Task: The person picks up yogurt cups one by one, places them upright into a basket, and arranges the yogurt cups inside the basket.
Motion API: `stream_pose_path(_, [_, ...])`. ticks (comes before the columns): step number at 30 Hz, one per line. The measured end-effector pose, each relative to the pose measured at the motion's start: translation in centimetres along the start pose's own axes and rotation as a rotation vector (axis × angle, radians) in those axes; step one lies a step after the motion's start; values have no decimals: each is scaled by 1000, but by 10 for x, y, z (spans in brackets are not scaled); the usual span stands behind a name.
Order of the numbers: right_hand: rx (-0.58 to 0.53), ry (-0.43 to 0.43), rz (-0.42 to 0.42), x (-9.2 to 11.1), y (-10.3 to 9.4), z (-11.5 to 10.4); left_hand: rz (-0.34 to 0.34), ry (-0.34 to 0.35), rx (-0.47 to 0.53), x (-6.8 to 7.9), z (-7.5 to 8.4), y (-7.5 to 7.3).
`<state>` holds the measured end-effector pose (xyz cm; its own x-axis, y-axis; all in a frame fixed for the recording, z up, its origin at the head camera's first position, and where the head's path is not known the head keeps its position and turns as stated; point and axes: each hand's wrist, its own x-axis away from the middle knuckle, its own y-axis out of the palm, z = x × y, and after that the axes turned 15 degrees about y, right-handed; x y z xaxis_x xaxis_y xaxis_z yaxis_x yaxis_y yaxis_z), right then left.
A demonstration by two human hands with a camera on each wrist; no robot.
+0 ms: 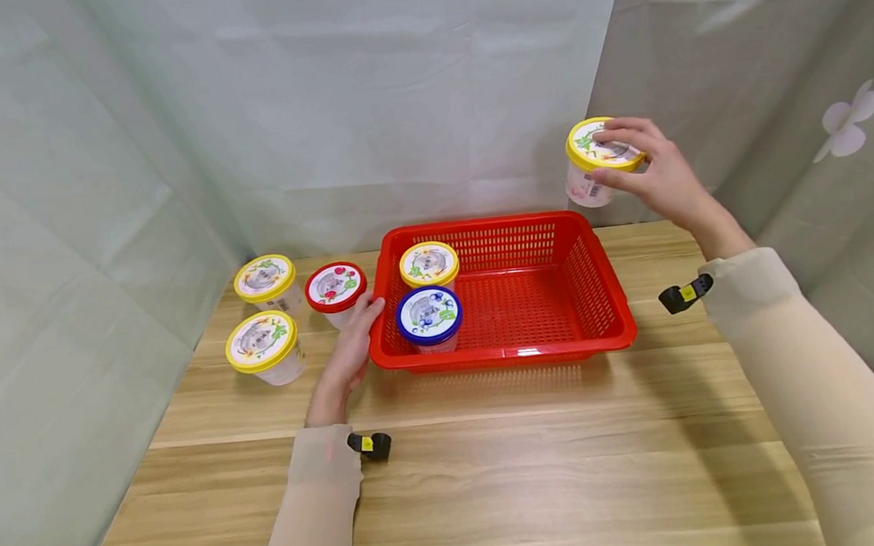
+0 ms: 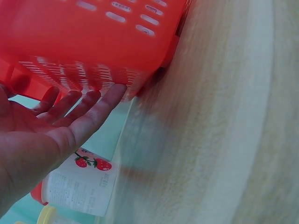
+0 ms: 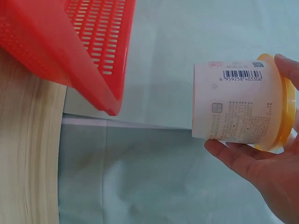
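Observation:
High behind the basket's right back corner, my right hand (image 1: 651, 164) grips a white tub with a yellow lid (image 3: 238, 102). Fingers and thumb curl round its lid end; in the right wrist view its barcode side shows. My left hand (image 1: 353, 341) is at the left side of a red plastic basket (image 1: 517, 353), its straight fingers (image 2: 93, 109) touching the slotted wall. Inside the basket's left end stand a yellow-lidded tub (image 1: 429, 263) and a blue-lidded tub (image 1: 429, 313). Just left of the left hand is a red-lidded tub (image 1: 335, 286), partly hidden.
Two more yellow-lidded tubs (image 1: 264, 277) stand on the wooden table (image 1: 539, 467) at the left. Pale curtains (image 1: 396, 100) hang behind the table and along both sides. The basket's rim rises above the table near its back edge.

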<state>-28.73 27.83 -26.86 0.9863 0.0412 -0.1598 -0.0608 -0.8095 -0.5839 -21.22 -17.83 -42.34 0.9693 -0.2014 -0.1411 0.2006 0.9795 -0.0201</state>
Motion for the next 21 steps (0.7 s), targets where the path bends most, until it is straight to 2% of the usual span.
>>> stream_pose_path(6, [45, -15, -13, -2, 6, -8, 3, -8, 1, 0, -1, -1])
stream_pose_path(21, [17, -34, -127, -8, 20, -21, 1, -3, -10, -1, 0, 0])
